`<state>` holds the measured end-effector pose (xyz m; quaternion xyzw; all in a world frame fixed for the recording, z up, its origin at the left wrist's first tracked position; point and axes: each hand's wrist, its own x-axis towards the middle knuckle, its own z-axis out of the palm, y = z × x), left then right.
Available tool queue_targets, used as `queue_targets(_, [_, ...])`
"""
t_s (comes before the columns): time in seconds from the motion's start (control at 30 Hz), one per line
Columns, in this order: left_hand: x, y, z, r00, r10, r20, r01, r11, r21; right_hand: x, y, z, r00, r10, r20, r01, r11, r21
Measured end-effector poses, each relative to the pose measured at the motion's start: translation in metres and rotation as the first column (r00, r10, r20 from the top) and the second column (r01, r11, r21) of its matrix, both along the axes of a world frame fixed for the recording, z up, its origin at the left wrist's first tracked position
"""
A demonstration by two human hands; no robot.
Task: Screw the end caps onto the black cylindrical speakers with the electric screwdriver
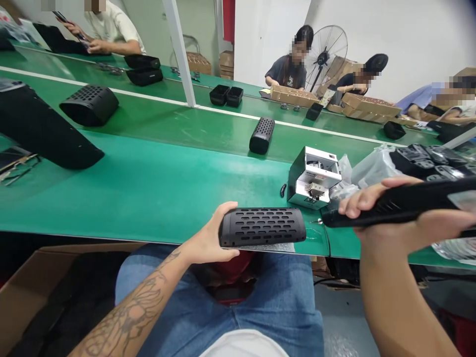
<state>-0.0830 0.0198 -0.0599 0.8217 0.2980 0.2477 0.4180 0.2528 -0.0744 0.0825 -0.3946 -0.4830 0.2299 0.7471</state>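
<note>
My left hand (204,238) grips the left end of a black speaker housing (264,227), thumb and fingers around it. Rows of slots cover its upper face, and it lies level at the front edge of the green bench (156,183). On the right, my right hand (390,238) is wrapped around a long black electric screwdriver (409,201), held sideways. Its thin metal tip points left, just past the housing's right end and apart from it. Behind the tip stands a small white-and-black screw feeder (316,176).
A small black part (283,190) lies beside the feeder. Another slotted housing (262,135) stands farther back, and one more (89,105) at left, near a large black piece (44,126). Plastic-wrapped black parts (420,158) crowd the right. Several people work across the bench.
</note>
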Motion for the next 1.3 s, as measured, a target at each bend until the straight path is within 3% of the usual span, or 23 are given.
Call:
queue_targets(0.1, [0.005,-0.003,-0.013,0.996,0.044,0.078,-0.047,0.998,0.048,-0.026,-0.020,0.008,0.992,0.122,0.022,-0.121,0.992,-0.047])
queue_targets(0.23, [0.007,-0.002,-0.017,0.991,0.049,0.127,-0.056,0.997,0.052,-0.042,-0.021,-0.004,0.987,0.158,0.020,-0.156,0.985,-0.070])
queue_targets(0.4, [0.008,-0.002,-0.014,0.990,0.050,0.135,-0.056,0.998,0.039,-0.040,-0.012,-0.016,0.982,0.187,-0.003,-0.186,0.980,-0.071])
queue_targets(1.3, [0.006,-0.001,-0.014,0.993,0.078,0.089,-0.080,0.997,0.012,-0.035,-0.004,-0.027,0.927,0.375,-0.024,-0.375,0.920,-0.114])
